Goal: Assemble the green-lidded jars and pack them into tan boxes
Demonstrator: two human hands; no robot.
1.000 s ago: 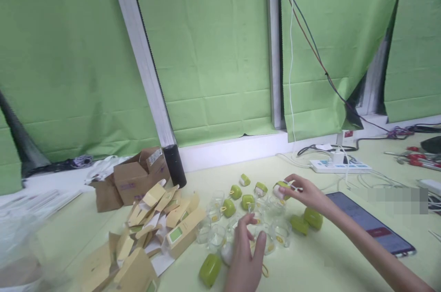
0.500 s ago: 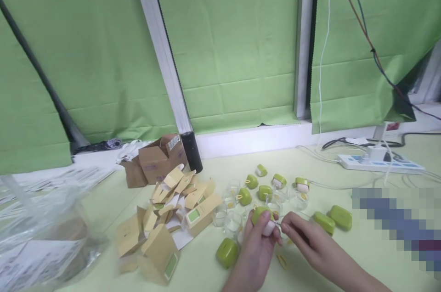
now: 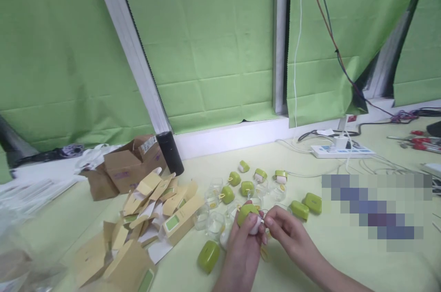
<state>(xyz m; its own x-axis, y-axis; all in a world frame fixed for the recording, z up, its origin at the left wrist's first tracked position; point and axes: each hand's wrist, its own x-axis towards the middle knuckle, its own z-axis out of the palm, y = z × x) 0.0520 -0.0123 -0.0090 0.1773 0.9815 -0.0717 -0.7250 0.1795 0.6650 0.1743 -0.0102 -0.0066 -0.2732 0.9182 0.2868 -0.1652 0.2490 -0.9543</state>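
In the foreground, a green case (image 3: 208, 256) lies at 8 o'clock and opened yellow cartons (image 3: 184, 217) at 9 from the green-and-white unit (image 3: 246, 214), which the left hand (image 3: 241, 247) holds. The right hand (image 3: 288, 233) sits at the unit's 4 o'clock edge, fingertips narrow; whether they grip anything cannot be told. Clear containers (image 3: 215, 225) spread from 9 to 1, further units (image 3: 261, 174) from 12 to 1. Farther off: brown box (image 3: 119, 169) and black cylinder (image 3: 169, 153) at 10, power strip (image 3: 324, 152) at 2.
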